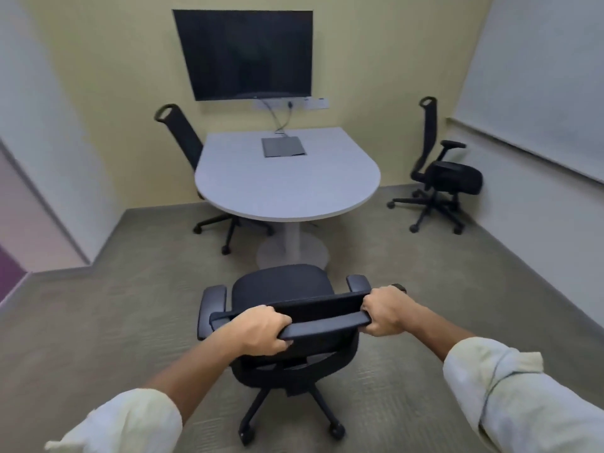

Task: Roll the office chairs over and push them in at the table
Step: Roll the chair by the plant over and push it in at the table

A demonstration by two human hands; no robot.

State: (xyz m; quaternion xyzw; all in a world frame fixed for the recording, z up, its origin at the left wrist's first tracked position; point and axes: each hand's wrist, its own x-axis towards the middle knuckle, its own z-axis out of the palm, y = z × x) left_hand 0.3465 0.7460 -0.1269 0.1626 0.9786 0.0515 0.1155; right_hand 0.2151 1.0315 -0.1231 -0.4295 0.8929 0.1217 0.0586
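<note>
Black mesh and plastic filled the near ground: the nearest chair [281,289] stood on the carpet directly in front of the person, its back rail running left to right across the view, its seat pointing away toward the table [287,178]; the left hand [261,331] was clenched over the rail's left part, fingers wrapped under the bar, and the right hand [382,310] was closed round the rail's right end, so both hands gripped the same bar at about equal reach, neither clearly nearer. The table lay straight ahead of the grip, its rounded end facing the chair and its white pedestal [292,240] just beyond the front edge of the seat; as I judged it, a straight forward push along that line would carry the seat under the curved edge, with the pedestal the thing most likely to stop the castors.

Farther off, a second chair [186,145] already sat close against the table's left side, its base partly under the top; a third chair [441,174] stood well apart to the right, near the wall, not yet brought in. Counted: three chairs, one table, two hands. On the far wall hung one dark screen [245,53], with a grey panel [283,147] set in the tabletop below it.
</note>
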